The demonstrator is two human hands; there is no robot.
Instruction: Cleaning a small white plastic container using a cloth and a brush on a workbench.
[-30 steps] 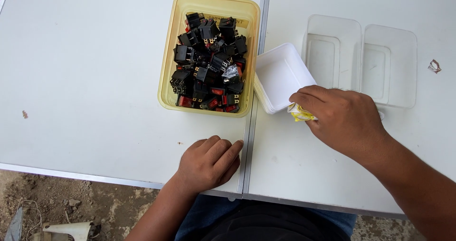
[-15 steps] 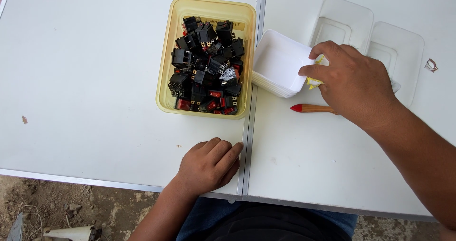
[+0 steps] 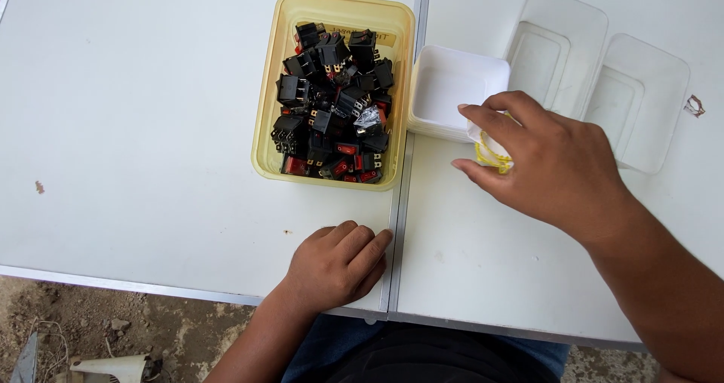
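My right hand [image 3: 550,160] is closed around a small white and yellow object [image 3: 489,150], right beside the near right corner of a small white square tub [image 3: 452,96]; most of the object is hidden under my fingers. My left hand [image 3: 335,266] rests palm down with curled fingers on the table near the front edge, holding nothing. A yellow translucent tub [image 3: 332,13] full of several black and red rocker switches [image 3: 332,111] stands just left of the white tub.
Two clear plastic lids or trays [image 3: 596,73] lie upside down at the back right. A small metal piece [image 3: 694,105] lies at the far right. The white table [image 3: 136,126] has a seam down its middle; dirt ground shows below the front edge.
The red-tipped stick seen half a second ago below my right hand is gone from sight. My right hand has shifted from the lids toward the white tub's corner. My left hand stayed put.
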